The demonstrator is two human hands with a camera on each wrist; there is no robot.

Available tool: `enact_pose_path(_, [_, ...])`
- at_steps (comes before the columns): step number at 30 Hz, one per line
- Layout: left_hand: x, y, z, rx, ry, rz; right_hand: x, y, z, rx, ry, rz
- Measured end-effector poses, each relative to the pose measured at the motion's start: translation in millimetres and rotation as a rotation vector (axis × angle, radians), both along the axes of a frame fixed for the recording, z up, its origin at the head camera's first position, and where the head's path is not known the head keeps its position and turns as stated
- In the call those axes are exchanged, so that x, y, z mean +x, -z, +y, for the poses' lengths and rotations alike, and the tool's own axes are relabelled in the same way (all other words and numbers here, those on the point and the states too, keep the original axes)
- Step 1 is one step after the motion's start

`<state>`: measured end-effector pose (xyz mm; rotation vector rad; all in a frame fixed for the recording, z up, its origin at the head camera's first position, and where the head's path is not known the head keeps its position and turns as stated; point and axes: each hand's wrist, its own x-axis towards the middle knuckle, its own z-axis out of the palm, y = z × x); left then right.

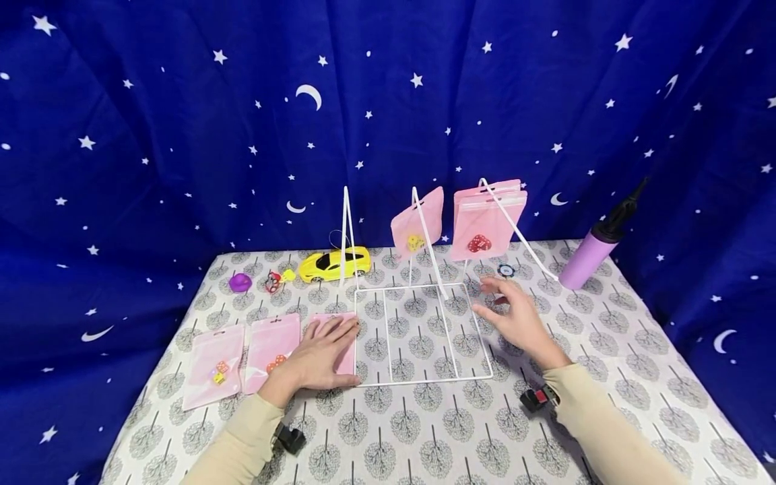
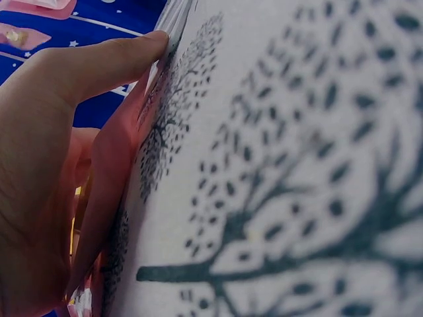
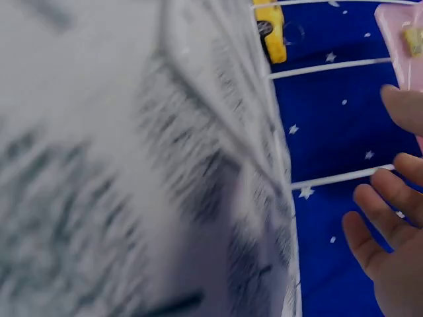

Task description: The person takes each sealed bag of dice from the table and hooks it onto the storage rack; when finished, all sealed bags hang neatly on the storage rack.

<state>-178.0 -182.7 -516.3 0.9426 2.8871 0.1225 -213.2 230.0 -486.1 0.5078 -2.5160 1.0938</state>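
Observation:
My left hand [image 1: 321,353] lies with outstretched fingers over a pink zip bag [image 1: 347,360] on the cloth, covering much of it. Its thumb reaches the left edge of a white wire rack [image 1: 424,382]; touch cannot be made out. In the left wrist view the pink bag [image 2: 115,172] is under the palm. My right hand [image 1: 515,320] hovers right of the rack, fingers loosely bent and holding nothing. On the rack's prongs hang a pink bag with yellow dice [image 1: 417,225] and several pink bags with red dice [image 1: 488,225]. The left prong [image 1: 343,236] bears no bag.
Two more pink bags with dice, one far left [image 1: 212,387] and one beside it [image 1: 275,337], lie flat. Behind are a purple object [image 1: 240,282], small red and yellow trinket [image 1: 274,281], yellow toy car [image 1: 327,266], round chip [image 1: 506,271] and purple hand pump [image 1: 585,261].

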Motion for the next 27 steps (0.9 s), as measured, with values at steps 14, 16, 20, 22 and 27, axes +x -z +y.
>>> enact_pose_path(14, [0.4,0.4,-0.6,-0.001,0.003,0.016,26.7,24.0,28.8,0.323,-0.163,-0.202])
enact_pose_path(16, [0.5,0.5,-0.7,0.000,0.001,0.016,28.5,24.5,30.1,0.348,-0.187,-0.228])
enact_pose_path(20, [0.3,0.5,-0.6,-0.002,-0.001,0.012,30.3,25.4,31.8,0.368,-0.231,-0.266])
enact_pose_path(22, [0.0,1.3,-0.7,-0.009,0.000,0.012,30.4,26.5,32.5,0.371,-0.236,-0.267])
enact_pose_path(27, [0.3,1.5,-0.7,-0.015,0.001,0.012,31.2,27.9,34.1,0.400,-0.241,-0.277])
